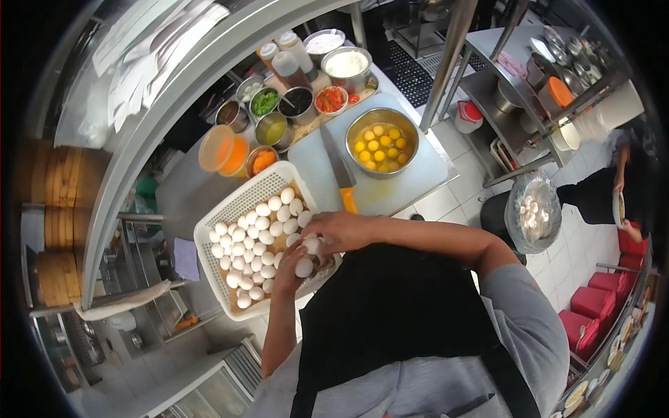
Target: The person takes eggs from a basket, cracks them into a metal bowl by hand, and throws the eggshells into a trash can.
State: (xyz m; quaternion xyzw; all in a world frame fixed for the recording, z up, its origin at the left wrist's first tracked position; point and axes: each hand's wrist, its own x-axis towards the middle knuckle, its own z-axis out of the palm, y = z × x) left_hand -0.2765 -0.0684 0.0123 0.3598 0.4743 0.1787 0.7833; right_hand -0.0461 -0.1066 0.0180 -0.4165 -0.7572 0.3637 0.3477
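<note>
A white perforated basket (pixel 209 268) holds many white eggs (pixel 255 249). Over its near right corner my left hand (pixel 287 268) is curled round an egg (pixel 304 267). Close beside it, my right hand (pixel 336 231) has its fingers bent over another egg (pixel 312 245); the two hands nearly touch. To the right, a steel bowl (pixel 382 143) with several yolks in clear egg white stands on a pale cutting board (pixel 425 167). A knife (pixel 339 167) with an orange handle lies on the board, between the bowl and the basket.
Behind the basket stand containers of chopped greens (pixel 265 102), red slices (pixel 331 99) and sauces, plus squeeze bottles (pixel 287 66). A metal post (pixel 449 63) rises behind the board. At right are a lined bin (pixel 533 212) with shells and another person (pixel 599 191) holding a plate.
</note>
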